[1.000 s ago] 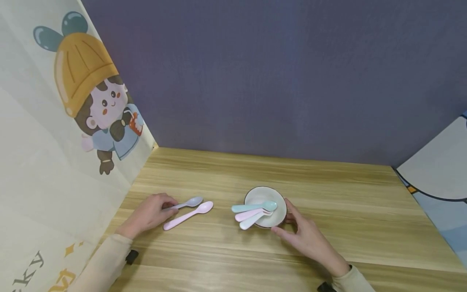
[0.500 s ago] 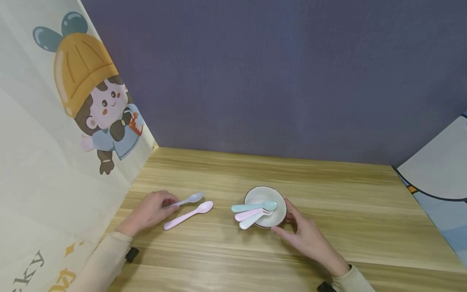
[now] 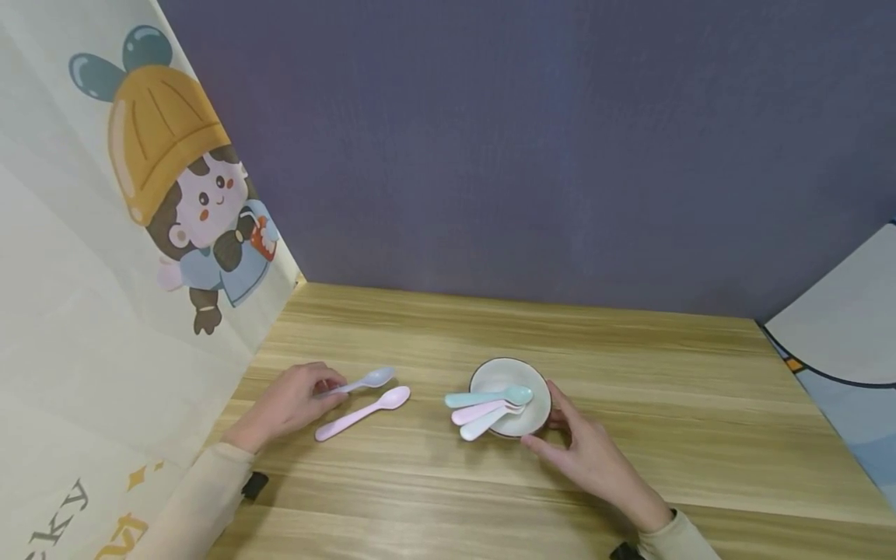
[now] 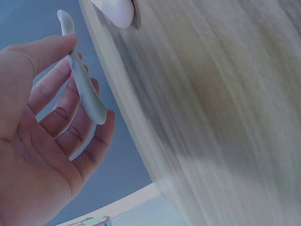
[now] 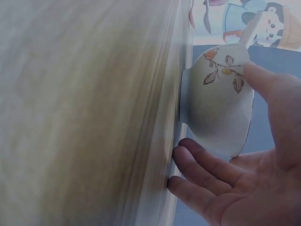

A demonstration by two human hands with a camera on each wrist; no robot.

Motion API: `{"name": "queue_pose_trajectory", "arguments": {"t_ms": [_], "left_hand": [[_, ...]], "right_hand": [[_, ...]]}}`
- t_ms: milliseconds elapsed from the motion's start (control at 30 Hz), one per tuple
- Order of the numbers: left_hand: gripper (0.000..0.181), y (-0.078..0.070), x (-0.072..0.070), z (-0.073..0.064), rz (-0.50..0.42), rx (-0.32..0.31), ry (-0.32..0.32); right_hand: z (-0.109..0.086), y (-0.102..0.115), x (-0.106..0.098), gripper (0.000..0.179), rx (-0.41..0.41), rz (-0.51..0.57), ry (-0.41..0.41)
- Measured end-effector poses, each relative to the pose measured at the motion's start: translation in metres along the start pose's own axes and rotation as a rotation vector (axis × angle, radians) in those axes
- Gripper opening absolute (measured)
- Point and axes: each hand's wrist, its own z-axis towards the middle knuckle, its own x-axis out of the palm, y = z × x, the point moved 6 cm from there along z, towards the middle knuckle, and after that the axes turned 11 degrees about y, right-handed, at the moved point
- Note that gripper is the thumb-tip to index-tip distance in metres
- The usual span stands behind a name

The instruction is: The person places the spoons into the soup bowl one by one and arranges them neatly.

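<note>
My left hand point(image 3: 297, 400) pinches the handle of a lavender spoon point(image 3: 378, 378) between thumb and fingers. In the left wrist view that spoon point(image 4: 87, 94) is off the table. Just in front of it a pink spoon point(image 3: 360, 414) lies flat on the wood. My right hand point(image 3: 588, 455) holds the side of a small white bowl point(image 3: 490, 376), thumb and forefinger at its rim. The right wrist view shows the bowl's leaf-patterned outside point(image 5: 218, 108) and its foot on the table. A mint spoon point(image 3: 483, 397), another pink spoon point(image 3: 472, 412) and a pale bluish-white spoon point(image 3: 481, 425) lean in the bowl, handles pointing left.
The wooden table point(image 3: 420, 498) meets a dark blue wall panel point(image 3: 490, 155) at its back. On the left stands a pale wall point(image 3: 63, 327) with a cartoon figure, and a printed panel point(image 3: 840, 334) borders the right side.
My left hand has raised the lavender spoon slightly and shifted it a little away and to the right. The right hand and the bowl stay where they were.
</note>
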Motion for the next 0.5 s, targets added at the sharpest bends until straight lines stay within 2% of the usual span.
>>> {"name": "queue_pose_trajectory", "arguments": {"t_ms": [500], "left_hand": [[0.007,-0.012,-0.005,0.005,-0.026,0.023,-0.016]], "right_hand": [[0.0,0.0,-0.001,0.103,-0.002,-0.011,0.015]]}}
